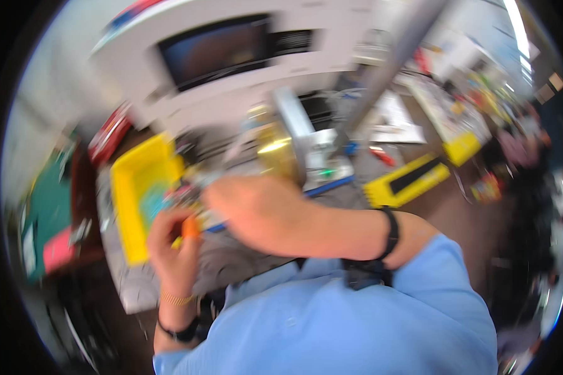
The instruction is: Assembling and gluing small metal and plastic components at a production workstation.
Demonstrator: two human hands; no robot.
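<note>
My left hand (170, 253) is curled beside the yellow bin (129, 219), its fingers closed on a small orange piece (191, 228) whose kind is blurred. A speck of yellow shows just under that piece. My right forearm reaches across my front to the left. At its end my right hand (241, 203) is above the grey table, close to the left one. Its fingers are smeared by motion and partly hidden, so I cannot make out whether it holds anything. A pale teal heap (156, 201) lies in the yellow bin, and small mixed-colour items crowd its right edge.
A gold cylinder (275, 150) stands behind my right wrist. A slanted grey pole (388, 65) crosses the upper right. To the right lie a yellow tray (413, 181) and a red-orange item (383, 156). A white panel with a dark screen (216, 50) rises behind.
</note>
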